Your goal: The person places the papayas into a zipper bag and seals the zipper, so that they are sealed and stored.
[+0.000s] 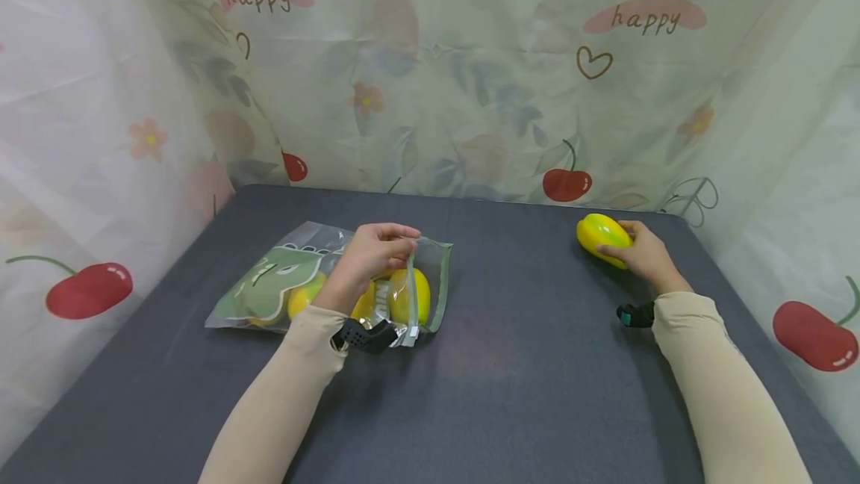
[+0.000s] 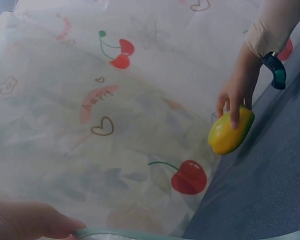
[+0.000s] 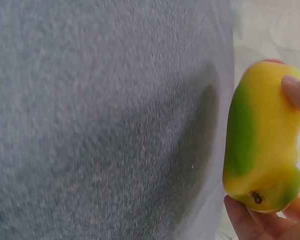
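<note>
A clear zip bag (image 1: 265,286) with a green cartoon print lies on its side at the left of the table, its mouth toward the right. My left hand (image 1: 369,254) pinches the upper edge of that mouth and lifts it. Inside the bag are yellow fruits (image 1: 422,296) and a shiny packet (image 1: 381,301), partly covered by my wrist. On the far right my right hand (image 1: 646,254) grips a yellow mango (image 1: 598,236) with green patches, thumb on one side and fingers on the other. The right wrist view shows its brown stem end, and a shadow falls on the table beside it.
The dark grey table (image 1: 497,394) stretches between both arms. Behind it and along both sides hangs a pale curtain (image 1: 457,88) printed with cherries and hearts. A thin looped wire shape (image 1: 699,196) stands past the back right corner.
</note>
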`<state>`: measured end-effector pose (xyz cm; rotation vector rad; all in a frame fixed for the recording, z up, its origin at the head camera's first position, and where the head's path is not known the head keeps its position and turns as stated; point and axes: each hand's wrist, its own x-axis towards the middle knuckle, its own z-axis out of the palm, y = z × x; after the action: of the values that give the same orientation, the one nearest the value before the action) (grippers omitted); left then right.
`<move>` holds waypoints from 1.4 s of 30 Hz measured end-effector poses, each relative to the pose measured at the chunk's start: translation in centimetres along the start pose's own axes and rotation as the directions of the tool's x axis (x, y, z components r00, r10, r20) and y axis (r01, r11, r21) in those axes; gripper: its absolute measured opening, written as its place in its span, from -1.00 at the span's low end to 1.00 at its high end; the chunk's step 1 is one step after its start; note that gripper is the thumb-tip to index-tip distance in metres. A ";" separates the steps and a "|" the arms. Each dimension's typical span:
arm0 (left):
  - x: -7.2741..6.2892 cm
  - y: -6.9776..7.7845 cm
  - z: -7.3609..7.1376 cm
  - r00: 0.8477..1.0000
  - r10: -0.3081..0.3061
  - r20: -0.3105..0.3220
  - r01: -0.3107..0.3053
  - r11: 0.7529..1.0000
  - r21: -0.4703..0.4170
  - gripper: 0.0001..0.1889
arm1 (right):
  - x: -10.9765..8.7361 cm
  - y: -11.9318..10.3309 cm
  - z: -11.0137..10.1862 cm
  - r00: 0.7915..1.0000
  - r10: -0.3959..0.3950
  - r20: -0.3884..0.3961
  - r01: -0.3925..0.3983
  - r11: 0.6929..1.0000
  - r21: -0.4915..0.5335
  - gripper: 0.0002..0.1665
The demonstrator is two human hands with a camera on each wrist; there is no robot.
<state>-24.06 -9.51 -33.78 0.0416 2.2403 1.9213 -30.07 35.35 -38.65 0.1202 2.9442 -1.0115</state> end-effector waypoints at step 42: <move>0.0 0.1 0.1 1.000 0.007 0.001 -0.007 1.000 0.007 -0.67 | -5.0 -10.2 5.4 0.952 -0.302 -0.040 0.304 0.949 0.081 -0.04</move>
<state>-24.04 -9.43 -33.65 0.0510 2.2495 1.9170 -25.89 23.69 -36.41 -0.3317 3.0047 -1.1785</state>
